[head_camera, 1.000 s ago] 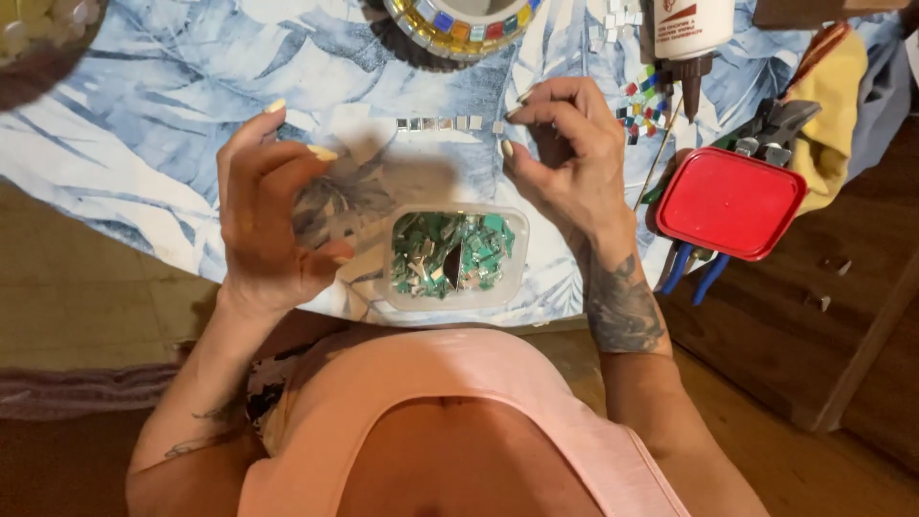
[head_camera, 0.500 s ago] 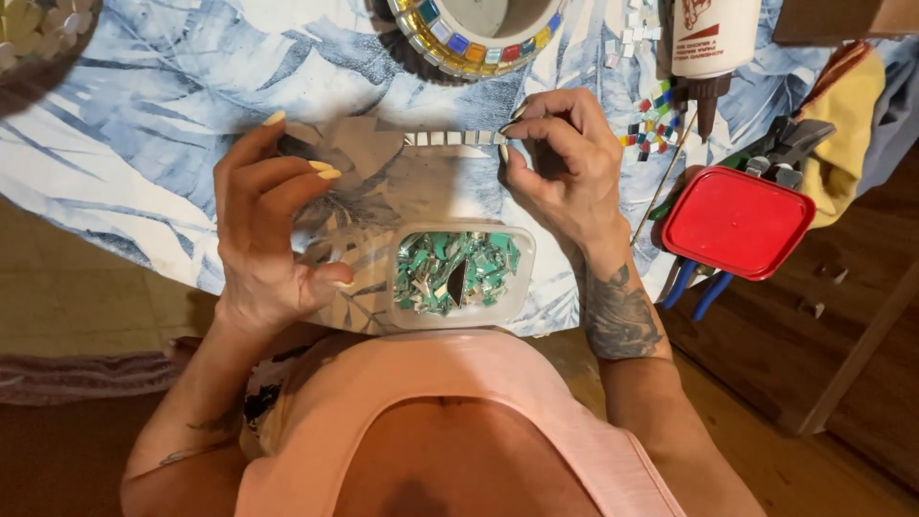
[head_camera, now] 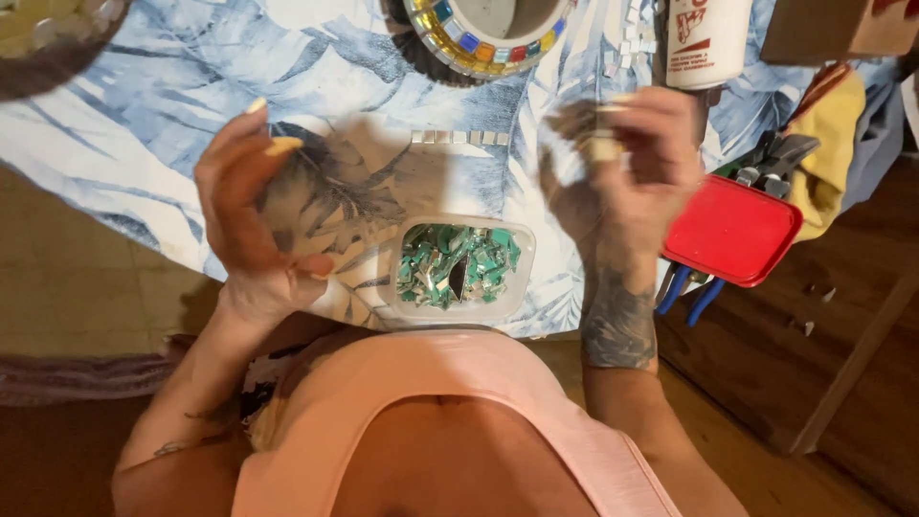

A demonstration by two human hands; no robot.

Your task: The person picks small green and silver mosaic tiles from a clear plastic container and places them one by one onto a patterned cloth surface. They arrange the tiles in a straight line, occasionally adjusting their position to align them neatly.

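My left hand (head_camera: 251,218) is raised above the blue leaf-patterned cloth (head_camera: 191,86), fingers spread and curved, holding nothing that I can see. My right hand (head_camera: 622,172) hovers to the right, blurred, fingers curled; whether a small piece sits between the fingertips is unclear. Between the hands stands a clear plastic tray (head_camera: 458,265) of green mosaic shards. A short row of small white square tiles (head_camera: 459,138) lies on the cloth just beyond the tray. A round pot with a rim of coloured mosaic tiles (head_camera: 488,38) stands at the far edge.
A red plastic lid (head_camera: 732,230) lies right of my right hand, over blue-handled pliers (head_camera: 689,292). A glue bottle (head_camera: 708,38) stands behind it, beside a yellow cloth (head_camera: 833,144) and metal nippers (head_camera: 775,158). A dark bowl (head_camera: 48,38) sits far left.
My right hand has lifted off the row of white tiles and moved right. The left hand has opened and risen slightly. The view has shifted a little.
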